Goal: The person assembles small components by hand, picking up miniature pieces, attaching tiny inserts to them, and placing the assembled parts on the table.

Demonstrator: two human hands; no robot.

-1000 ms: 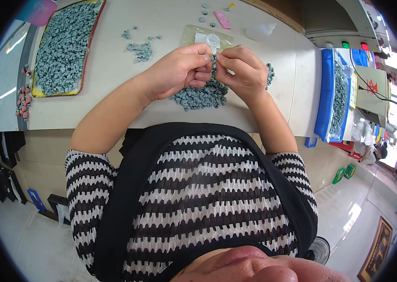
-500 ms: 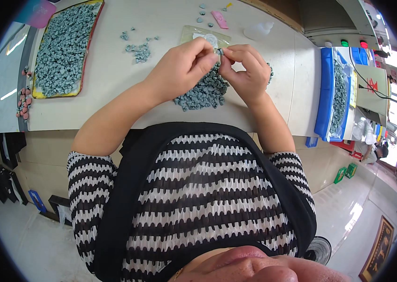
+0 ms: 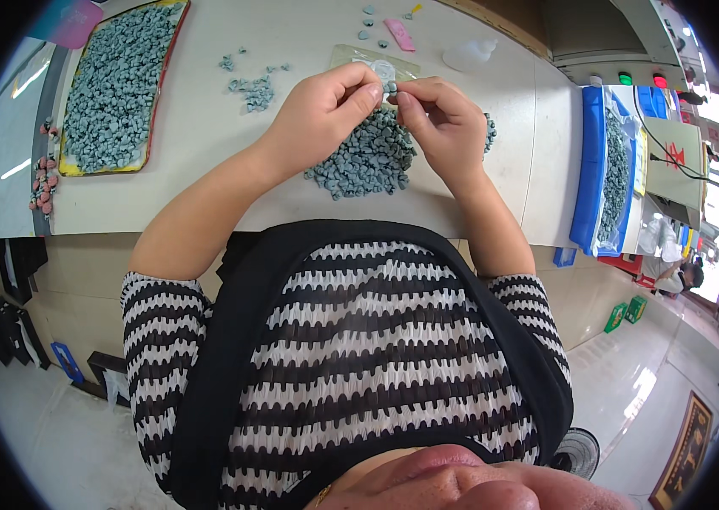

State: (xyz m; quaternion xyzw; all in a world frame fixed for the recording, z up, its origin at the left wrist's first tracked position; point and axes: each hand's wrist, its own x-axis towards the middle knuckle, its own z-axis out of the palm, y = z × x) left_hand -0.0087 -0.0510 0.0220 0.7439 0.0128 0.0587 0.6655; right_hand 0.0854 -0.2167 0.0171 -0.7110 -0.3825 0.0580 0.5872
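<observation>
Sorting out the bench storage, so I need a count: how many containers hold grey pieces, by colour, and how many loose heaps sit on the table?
Yellow-rimmed tray: 1
Blue bin: 1
Loose heaps, one big beneath the hands, one small: 2
Total: 4

- Yellow tray [image 3: 158, 81] heaped with grey pieces, far left.
- Blue bin [image 3: 587, 183] of grey pieces, right.
- Pink strip [image 3: 399, 35], table's far edge.
- Small grey scatter [image 3: 255, 87] beside the tray.

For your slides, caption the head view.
Both hands, left hand and right hand, pinch one small grey piece above a grey pile.
</observation>
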